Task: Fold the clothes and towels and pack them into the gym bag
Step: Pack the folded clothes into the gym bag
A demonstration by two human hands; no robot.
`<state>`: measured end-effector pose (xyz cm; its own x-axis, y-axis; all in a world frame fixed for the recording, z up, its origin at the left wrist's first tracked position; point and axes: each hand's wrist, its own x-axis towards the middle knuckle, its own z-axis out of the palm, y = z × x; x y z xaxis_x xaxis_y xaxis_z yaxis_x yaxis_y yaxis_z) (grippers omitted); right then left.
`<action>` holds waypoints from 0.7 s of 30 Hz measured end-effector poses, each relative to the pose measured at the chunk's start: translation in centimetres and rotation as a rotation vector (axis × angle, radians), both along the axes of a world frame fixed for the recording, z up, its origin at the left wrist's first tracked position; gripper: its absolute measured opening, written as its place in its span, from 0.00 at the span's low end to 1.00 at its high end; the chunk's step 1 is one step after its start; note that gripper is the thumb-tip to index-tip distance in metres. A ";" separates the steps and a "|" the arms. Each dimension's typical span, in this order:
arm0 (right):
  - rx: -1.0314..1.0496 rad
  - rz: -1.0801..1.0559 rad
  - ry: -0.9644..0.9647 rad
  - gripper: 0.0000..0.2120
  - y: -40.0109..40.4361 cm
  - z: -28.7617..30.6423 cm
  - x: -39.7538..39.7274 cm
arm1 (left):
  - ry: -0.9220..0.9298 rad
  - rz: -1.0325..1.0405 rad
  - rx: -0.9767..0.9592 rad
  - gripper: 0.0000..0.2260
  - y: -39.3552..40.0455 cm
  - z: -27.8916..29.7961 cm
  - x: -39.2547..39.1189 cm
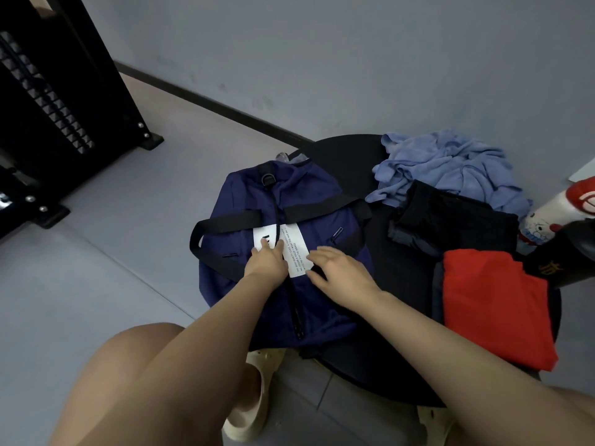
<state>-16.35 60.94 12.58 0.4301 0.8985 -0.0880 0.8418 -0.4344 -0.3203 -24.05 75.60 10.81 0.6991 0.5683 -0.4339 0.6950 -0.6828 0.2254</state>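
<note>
Navy bag (283,252) zipped on round table (341,149); left hand (269,260) and right hand (338,272) spread flat across label (291,249). Best: pin fabric, draw zip (297,320) straight.

Navy fabric gym bag (309,201) on left half of round black table (341,146); crumpled light-blue towel (450,165) behind right, black folded garment (450,217) before it, red folded garment (492,304) nearest.

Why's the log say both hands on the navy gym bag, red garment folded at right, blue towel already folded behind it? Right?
Not quite. In the head view the blue towel lies crumpled, not folded. The rest holds: left hand and right hand on the navy gym bag, red garment folded at right.
</note>
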 end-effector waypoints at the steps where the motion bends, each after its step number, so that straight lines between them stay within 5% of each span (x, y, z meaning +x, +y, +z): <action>1: -0.013 -0.029 0.042 0.20 0.9 -0.4 0.0 | -0.016 0.010 -0.009 0.23 0.1 0.0 0.0; 10: -0.272 -0.216 0.067 0.32 7.4 -2.7 -1.2 | -0.220 0.046 -0.114 0.25 1.4 -0.1 -1.0; 21: -0.296 -0.194 -0.148 0.13 9.3 -1.3 -1.0 | -0.283 0.142 -0.204 0.31 2.2 1.4 -1.6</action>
